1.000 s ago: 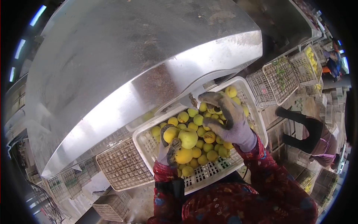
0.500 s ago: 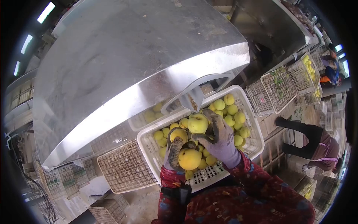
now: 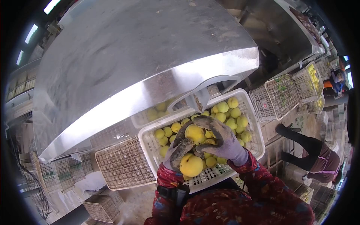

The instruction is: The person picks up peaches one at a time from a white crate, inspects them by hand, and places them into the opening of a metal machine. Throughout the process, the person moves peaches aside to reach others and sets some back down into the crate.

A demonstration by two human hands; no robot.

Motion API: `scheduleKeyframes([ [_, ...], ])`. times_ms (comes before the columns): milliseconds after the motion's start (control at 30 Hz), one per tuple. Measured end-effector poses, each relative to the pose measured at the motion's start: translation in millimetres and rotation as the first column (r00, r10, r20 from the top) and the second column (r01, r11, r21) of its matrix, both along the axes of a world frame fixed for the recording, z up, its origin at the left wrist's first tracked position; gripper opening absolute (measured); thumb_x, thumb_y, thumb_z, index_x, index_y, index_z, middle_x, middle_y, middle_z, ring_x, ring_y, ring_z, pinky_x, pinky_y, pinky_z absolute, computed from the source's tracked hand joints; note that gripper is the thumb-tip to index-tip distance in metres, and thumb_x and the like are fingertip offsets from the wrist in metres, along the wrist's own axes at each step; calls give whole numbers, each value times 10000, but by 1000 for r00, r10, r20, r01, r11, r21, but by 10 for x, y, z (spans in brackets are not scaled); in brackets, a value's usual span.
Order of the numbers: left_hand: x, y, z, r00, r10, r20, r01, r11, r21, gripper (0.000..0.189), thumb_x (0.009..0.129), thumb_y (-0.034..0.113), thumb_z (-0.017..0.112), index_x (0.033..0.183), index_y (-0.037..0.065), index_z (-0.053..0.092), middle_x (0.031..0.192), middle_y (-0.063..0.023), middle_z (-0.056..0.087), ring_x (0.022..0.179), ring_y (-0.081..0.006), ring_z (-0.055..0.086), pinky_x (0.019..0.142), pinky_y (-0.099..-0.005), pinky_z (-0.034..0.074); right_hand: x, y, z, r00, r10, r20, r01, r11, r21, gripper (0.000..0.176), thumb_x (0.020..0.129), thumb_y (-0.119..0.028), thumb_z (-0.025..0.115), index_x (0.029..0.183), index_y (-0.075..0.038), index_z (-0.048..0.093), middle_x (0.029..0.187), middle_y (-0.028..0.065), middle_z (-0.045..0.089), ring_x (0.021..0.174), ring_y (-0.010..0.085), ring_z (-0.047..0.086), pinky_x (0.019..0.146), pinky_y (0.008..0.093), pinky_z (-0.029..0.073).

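Both of my hands wear dirty grey-purple gloves, above a white plastic crate (image 3: 258, 144) of yellow-green peaches. My left hand (image 3: 177, 152) is closed around a yellow peach (image 3: 194, 133) at its fingertips. A larger-looking yellow peach (image 3: 191, 165) rests against the lower part of the same hand. My right hand (image 3: 221, 140) curls over the upper peach from the right, its fingertips at the top and its thumb near the bottom. The peach hides part of where the fingers meet it. Loose peaches (image 3: 242, 120) lie in the crate under and around both hands.
A large metal machine cover (image 3: 142, 48) stands ahead, with a metal spout (image 3: 198, 99) over the crate's far edge. A brown slatted crate (image 3: 125, 163) lies at left. More crates (image 3: 281, 92) line the right, where a person (image 3: 318, 153) bends over.
The greenish peach in my right hand has left it. My right hand has moved to the peach in my left fingertips, which has shifted right between the hands.
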State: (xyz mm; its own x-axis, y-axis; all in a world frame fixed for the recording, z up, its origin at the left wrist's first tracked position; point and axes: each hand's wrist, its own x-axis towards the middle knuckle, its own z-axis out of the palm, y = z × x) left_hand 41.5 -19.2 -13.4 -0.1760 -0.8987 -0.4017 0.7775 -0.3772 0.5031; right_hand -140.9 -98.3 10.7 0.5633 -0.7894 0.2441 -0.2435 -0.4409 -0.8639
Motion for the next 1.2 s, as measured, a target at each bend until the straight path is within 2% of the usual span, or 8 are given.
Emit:
scheduleKeyframes([
  [233, -34, -153, 59, 990, 4, 138, 2, 999, -45, 592, 924, 116, 652, 1458, 8, 423, 1238, -100, 623, 899, -158, 649, 775, -277, 539, -87, 132, -172, 930, -216, 297, 99, 926, 365, 578, 740, -71, 787, 1274, -36, 571, 1250, 162, 613, 1189, 360, 569, 1026, 412, 455],
  [367, -56, -178, -135, 954, -28, 300, 88, 978, -190, 533, 943, 68, 606, 1434, -21, 418, 1423, -149, 478, 1265, -226, 516, 1007, -310, 476, -41, 104, 8, 972, -231, -45, 228, 972, -60, 525, 764, -96, 786, 1234, -17, 568, 1232, 187, 597, 1152, 374, 578, 992, 415, 472],
  [533, -1, -203, -293, 705, 32, 709, 189, 955, -230, 455, 979, 135, 578, 1402, 9, 469, 1323, -133, 557, 1114, -193, 583, 918, -307, 524, 135, -1, -42, 950, -308, -52, 304, 950, -70, 466, 792, -148, 779, 1178, -1, 564, 1180, 217, 602, 1084, 401, 599, 917, 437, 506],
  [600, 30, -185, -370, 810, 69, 582, 39, 985, -171, 411, 989, 187, 572, 1358, 16, 515, 1248, -123, 596, 1024, -178, 606, 861, -316, 549, 302, -205, -171, 903, -425, -55, 413, 897, -156, 459, 806, -153, 766, 1181, 7, 555, 1140, 219, 609, 1045, 409, 605, 882, 445, 515],
  [667, 51, -210, -258, 968, 222, -115, -198, 961, 194, 377, 998, 241, 564, 1304, 20, 563, 1159, -112, 635, 930, -165, 622, 799, -330, 571, 452, -515, -416, 857, -496, -143, 438, 846, -305, 455, 817, -161, 756, 1180, 13, 546, 1114, 224, 608, 1008, 416, 606, 851, 448, 520],
  [933, 64, -325, -245, 897, 441, -21, -407, 845, 347, 335, 974, 343, 614, 1163, 66, 610, 1003, -73, 648, 865, -188, 641, 798, -357, 580, 145, -362, -13, 992, -109, -63, 92, 968, -232, 601, 750, -246, 825, 1197, 24, 528, 1157, 231, 584, 984, 415, 599, 847, 463, 503],
  [1133, -156, -313, -89, 812, 426, 399, -416, 902, -116, 448, 1007, 384, 541, 1341, 86, 528, 1187, -95, 608, 1024, -214, 601, 956, -382, 516, 222, 167, -93, 993, -88, -79, 82, 993, -81, 749, 724, -221, 845, 1329, 25, 477, 1272, 223, 559, 1145, 437, 550, 963, 486, 460],
  [1200, -167, -296, -154, 858, 491, 150, -467, 868, -169, 465, 1024, 352, 513, 1384, 60, 475, 1283, -109, 565, 1137, -232, 573, 1028, -396, 466, 206, 175, -73, 986, -152, -67, 145, 984, -107, 765, 716, -218, 847, 1333, 35, 473, 1280, 219, 555, 1159, 439, 538, 971, 491, 458],
])
